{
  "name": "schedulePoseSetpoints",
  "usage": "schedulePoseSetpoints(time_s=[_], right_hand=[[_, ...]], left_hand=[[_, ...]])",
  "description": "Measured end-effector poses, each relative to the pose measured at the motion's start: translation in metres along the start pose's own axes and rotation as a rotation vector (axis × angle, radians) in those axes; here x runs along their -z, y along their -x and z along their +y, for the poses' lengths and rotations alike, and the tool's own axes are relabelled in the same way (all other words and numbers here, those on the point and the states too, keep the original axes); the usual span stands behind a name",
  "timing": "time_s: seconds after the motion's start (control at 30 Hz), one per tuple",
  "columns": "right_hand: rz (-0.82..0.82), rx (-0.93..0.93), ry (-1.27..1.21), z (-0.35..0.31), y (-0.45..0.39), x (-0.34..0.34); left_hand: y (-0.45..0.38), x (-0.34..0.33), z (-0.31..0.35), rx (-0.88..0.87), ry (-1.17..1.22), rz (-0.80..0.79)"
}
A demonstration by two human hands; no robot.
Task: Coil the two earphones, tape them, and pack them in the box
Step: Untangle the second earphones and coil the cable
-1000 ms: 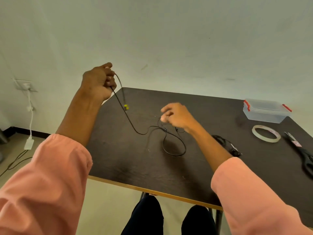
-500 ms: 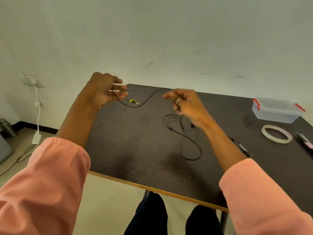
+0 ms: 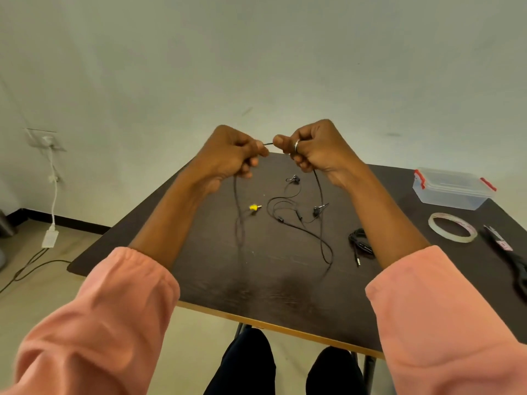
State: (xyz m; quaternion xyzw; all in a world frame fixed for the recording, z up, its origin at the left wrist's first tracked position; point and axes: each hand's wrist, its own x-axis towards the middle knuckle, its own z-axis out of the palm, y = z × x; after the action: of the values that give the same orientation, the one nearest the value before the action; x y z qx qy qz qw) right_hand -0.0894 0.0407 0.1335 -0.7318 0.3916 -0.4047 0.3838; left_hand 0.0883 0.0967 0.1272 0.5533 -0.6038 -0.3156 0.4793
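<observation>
On the dark table (image 3: 199,280) lie two earphones, one (image 3: 320,201) gripped by both hands (image 3: 228,155) (image 3: 319,149).

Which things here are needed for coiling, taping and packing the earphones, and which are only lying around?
For the job:
- black earphone cable, held by left hand and right hand
- second earphone, bundled on the table
- tape roll
- plastic box, lid on
- scissors

Lying about:
- wall charger and its cord
- table, only the work surface
</observation>
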Motion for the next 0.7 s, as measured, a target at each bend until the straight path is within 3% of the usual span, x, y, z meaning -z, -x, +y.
schedulePoseSetpoints(time_s=[0.07, 0.17, 0.3, 0.37, 0.47, 0.57, 0.7], right_hand=[[-0.106, -0.083, -0.087, 0.014, 0.005, 0.007], [-0.222, -0.231, -0.226, 0.042, 0.011, 0.021], [-0.21, -0.385, -0.234, 0.075, 0.016, 0.036], [-0.132, -0.408, -0.121, 0.085, 0.017, 0.043], [0.076, -0.354, 0.028, 0.088, 0.016, 0.046], [0.118, -0.222, -0.027, 0.07, 0.01, 0.036], [-0.017, -0.059, -0.051, 0.031, -0.004, 0.016]], left_hand=[[-0.004, 0.013, -0.002, 0.028, 0.126, 0.17], [-0.01, 0.046, -0.007, 0.156, 0.506, 0.505], [-0.011, 0.087, -0.032, 0.233, 0.919, 0.877], [-0.007, 0.104, -0.049, 0.287, 0.899, 0.95], [-0.009, 0.106, -0.064, 0.349, 0.711, 0.922], [-0.016, 0.077, -0.057, 0.322, 0.488, 0.83], [-0.009, 0.017, -0.036, 0.055, 0.24, 0.396]])
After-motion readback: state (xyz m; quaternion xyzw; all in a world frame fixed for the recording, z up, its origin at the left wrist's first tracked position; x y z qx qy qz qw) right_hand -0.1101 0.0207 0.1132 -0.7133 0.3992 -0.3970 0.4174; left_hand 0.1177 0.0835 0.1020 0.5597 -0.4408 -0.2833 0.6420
